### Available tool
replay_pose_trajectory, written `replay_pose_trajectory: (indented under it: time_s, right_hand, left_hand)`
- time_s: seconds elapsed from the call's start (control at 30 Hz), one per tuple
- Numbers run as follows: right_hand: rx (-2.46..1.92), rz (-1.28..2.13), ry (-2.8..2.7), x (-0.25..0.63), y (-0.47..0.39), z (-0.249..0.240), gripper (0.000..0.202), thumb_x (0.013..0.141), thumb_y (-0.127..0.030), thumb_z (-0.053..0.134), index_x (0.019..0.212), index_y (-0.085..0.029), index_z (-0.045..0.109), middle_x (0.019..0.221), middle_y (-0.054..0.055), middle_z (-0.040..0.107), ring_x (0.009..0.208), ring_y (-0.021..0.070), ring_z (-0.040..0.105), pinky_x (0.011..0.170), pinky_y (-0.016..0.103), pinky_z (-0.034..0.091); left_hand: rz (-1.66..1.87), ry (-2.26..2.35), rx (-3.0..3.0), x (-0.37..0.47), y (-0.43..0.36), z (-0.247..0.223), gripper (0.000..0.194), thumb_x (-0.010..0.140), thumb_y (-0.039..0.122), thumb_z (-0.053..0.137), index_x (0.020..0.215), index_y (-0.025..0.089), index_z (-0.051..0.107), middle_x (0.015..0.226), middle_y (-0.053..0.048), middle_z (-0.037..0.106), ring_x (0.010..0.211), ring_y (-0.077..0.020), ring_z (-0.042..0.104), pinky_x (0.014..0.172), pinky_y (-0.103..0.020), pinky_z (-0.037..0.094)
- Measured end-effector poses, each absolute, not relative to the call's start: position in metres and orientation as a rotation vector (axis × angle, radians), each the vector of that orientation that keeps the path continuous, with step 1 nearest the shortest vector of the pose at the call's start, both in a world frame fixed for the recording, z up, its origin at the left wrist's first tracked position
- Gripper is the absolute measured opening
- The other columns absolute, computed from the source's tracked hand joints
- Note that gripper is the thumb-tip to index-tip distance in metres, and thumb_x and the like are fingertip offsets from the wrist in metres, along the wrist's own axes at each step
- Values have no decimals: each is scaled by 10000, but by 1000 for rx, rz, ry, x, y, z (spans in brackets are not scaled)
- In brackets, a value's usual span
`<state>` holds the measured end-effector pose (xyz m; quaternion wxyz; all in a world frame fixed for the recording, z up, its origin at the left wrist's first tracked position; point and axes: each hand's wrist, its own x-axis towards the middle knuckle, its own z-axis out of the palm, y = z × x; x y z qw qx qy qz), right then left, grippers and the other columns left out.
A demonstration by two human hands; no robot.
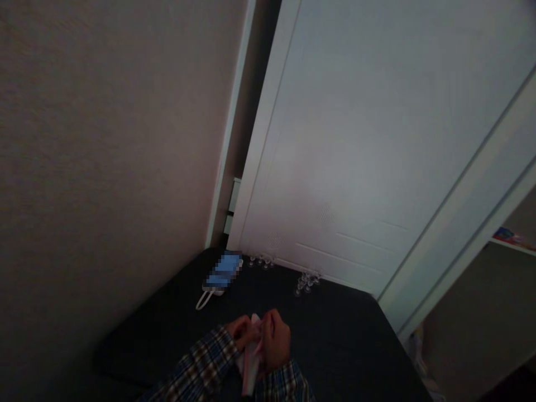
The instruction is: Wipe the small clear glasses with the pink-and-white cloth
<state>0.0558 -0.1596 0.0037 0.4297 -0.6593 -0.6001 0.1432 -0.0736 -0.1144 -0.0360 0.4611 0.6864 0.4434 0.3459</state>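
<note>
Fingers (247,334) of both hands curled inward, bunched close together on a pink-and-white cloth (251,365); left hand (240,330) seems to pinch its upper part, right hand (277,340) closes round its other side, back of the hand outward. Exact fingertip contact hidden; cannot tell whether something sits inside the folds. Cloth is between the palms, above the near side of the dark table (347,335), its lower end hanging toward the wearer. Held near the body, probably so both hands can work it at close range with forearms, in plaid sleeves (211,357), drawn in. Small clear stemmed glasses stand in two groups along the far edge: left group (265,263), right group (307,282); set back perhaps to keep fragile pieces clear of the elbows. Phone (225,269), screen blurred, lies at the far left corner with a pale cable loop (204,300) beside it, likely parked out of reach of the work. Tabletop matt, rounded at the corners. Room dim: plain wall (125,139) left, white panelled door (355,139) behind, shelf (515,243) at right.
</note>
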Motion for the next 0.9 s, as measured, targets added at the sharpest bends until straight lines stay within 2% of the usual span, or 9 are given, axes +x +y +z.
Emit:
replay_pose_trajectory:
  time_s: [0.13, 0.3, 0.43, 0.6, 0.8, 0.9]
  right_hand:
    - [-1641, 359, -1514, 55, -160, 7, 325, 885, -362, 300, 751, -188, 540, 617, 2, 585, 560, 98, 539, 539, 190, 321]
    - [-1634, 338, -1491, 56, -160, 6, 322, 878, -355, 308, 756, -185, 552, 632, 7, 596, 570, 100, 545, 540, 186, 333]
    - [-1622, 300, -1504, 56, -161, 4, 302, 871, -329, 320, 747, -186, 555, 623, 1, 598, 572, 97, 549, 538, 179, 332]
    - [-1630, 314, -1501, 58, -160, 2, 313, 878, -319, 303, 749, -183, 554, 625, -1, 597, 565, 89, 541, 533, 174, 326]
    - [-1632, 310, -1514, 59, -159, 0, 324, 885, -323, 285, 759, -183, 549, 643, 0, 596, 575, 91, 535, 542, 181, 318]
    - [-1638, 325, -1536, 58, -160, 1, 316, 883, -328, 291, 767, -183, 547, 648, -1, 591, 582, 93, 533, 544, 185, 311]
  left_hand:
    - [774, 1125, 1708, -76, -115, -33, 495, 731, 611, 433, 640, 140, 558, 559, 1, 496, 543, -104, 429, 515, -211, 314]
    - [884, 1025, 1727, -74, -113, -34, 348, 671, 446, 561, 841, 146, 605, 735, -21, 600, 553, -85, 446, 510, -186, 330]
    - [935, 1069, 1678, -72, -112, -37, 369, 598, 380, 620, 880, 152, 550, 803, -16, 600, 478, -48, 391, 447, -161, 286]
    - [904, 1101, 1690, -71, -112, -41, 347, 622, 404, 617, 832, 150, 510, 741, 8, 578, 454, -39, 374, 434, -157, 270]
    - [883, 1077, 1645, -71, -113, -39, 361, 701, 515, 520, 768, 160, 501, 611, 12, 562, 514, -87, 456, 458, -180, 311]
    - [913, 1078, 1614, -71, -112, -42, 386, 682, 531, 532, 793, 162, 506, 645, 2, 570, 514, -88, 468, 457, -186, 314]
